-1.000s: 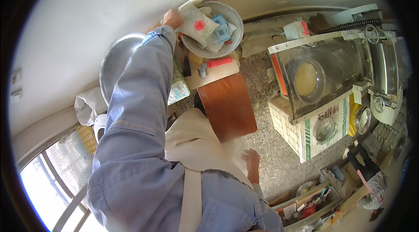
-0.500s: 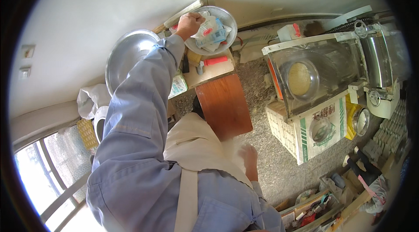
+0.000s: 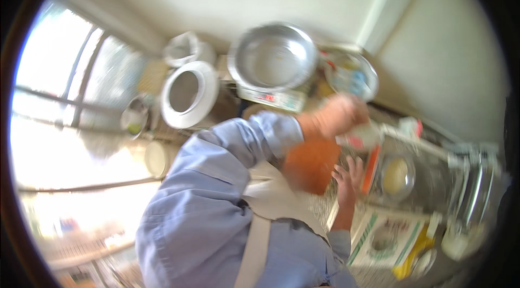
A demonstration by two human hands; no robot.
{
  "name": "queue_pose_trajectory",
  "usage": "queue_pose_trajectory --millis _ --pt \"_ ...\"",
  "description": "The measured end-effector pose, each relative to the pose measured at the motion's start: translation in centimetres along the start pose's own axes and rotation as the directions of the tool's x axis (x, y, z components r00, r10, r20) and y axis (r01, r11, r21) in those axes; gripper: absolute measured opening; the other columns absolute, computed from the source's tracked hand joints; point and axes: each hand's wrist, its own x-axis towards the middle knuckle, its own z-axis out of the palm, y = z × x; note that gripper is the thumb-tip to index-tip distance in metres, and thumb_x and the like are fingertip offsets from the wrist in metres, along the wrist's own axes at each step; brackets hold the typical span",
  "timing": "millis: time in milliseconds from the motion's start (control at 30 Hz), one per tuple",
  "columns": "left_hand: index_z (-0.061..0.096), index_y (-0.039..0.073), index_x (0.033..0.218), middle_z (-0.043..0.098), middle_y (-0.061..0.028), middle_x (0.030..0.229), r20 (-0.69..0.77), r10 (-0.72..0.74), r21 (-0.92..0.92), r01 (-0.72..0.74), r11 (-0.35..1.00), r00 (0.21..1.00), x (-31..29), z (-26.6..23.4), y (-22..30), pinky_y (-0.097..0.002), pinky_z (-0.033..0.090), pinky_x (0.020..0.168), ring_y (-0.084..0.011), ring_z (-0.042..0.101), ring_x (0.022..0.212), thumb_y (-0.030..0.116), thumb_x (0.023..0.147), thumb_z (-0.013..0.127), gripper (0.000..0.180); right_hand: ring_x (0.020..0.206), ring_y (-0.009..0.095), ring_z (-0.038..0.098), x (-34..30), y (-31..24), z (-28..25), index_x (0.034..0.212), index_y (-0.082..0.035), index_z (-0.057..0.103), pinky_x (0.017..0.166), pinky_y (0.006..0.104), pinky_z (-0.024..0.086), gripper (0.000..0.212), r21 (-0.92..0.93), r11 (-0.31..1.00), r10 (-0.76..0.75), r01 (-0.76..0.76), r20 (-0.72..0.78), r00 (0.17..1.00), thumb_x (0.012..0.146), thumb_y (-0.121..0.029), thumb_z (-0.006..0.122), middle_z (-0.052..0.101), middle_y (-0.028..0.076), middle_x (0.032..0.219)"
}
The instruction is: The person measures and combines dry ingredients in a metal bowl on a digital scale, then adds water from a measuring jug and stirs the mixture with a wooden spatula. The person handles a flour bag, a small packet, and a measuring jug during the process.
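Note:
My left hand (image 3: 341,116), blurred by motion, is closed on a white plastic packet (image 3: 364,137) with a red mark, which hangs from it. Just below the packet my right hand (image 3: 348,174) is raised with its fingers spread and nothing in them. Behind my left hand stands a metal bowl (image 3: 370,85) with several blue and white packets in it. To the left, a large steel basin (image 3: 244,66) sits on a digital scale (image 3: 271,98) with a lit red display. A reddish-brown board (image 3: 311,168) lies below my left forearm.
Left of the scale stand a white round container (image 3: 208,96) and a white sack (image 3: 181,50). A machine (image 3: 428,180) with a metal roller is at the right, with a round pale thing on its top. Below it is a printed white and green panel (image 3: 379,239). A bright window (image 3: 59,55) lies far left.
My left hand has come out of the packet bowl with the white packet, toward my right hand. My right hand has risen, fingers spread. The view has swung left.

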Motion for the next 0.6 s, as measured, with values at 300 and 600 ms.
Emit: queue_pose_trajectory --millis 300,600 --pt "0.054 0.004 0.062 0.051 -0.0084 0.067 -0.01 -0.39 -0.244 0.376 0.894 0.921 -9.0 -9.6 7.4 -0.0377 0.043 0.063 -0.0282 0.052 0.07 0.014 0.068 0.061 0.013 0.108 0.02 0.045 -1.0 4.9 7.6 0.123 -0.002 0.033 0.092 0.0344 0.036 0.053 0.358 0.934 -0.105 -0.022 0.333 0.937 0.08 -0.018 0.058 0.043 0.009 0.12" --pt "0.054 0.006 0.062 0.051 -0.0069 0.068 -0.165 -0.489 -0.061 0.486 0.872 0.856 -19.4 -22.3 7.3 -0.0368 0.042 0.061 -0.0263 0.051 0.069 0.017 0.069 0.061 0.015 0.119 0.03 0.034 -2.5 9.8 23.2 0.13 -0.016 0.027 0.09 0.0579 0.035 0.079 0.113 0.871 0.275 -0.479 0.695 0.664 0.067 -0.037 0.07 0.031 0.004 0.133"
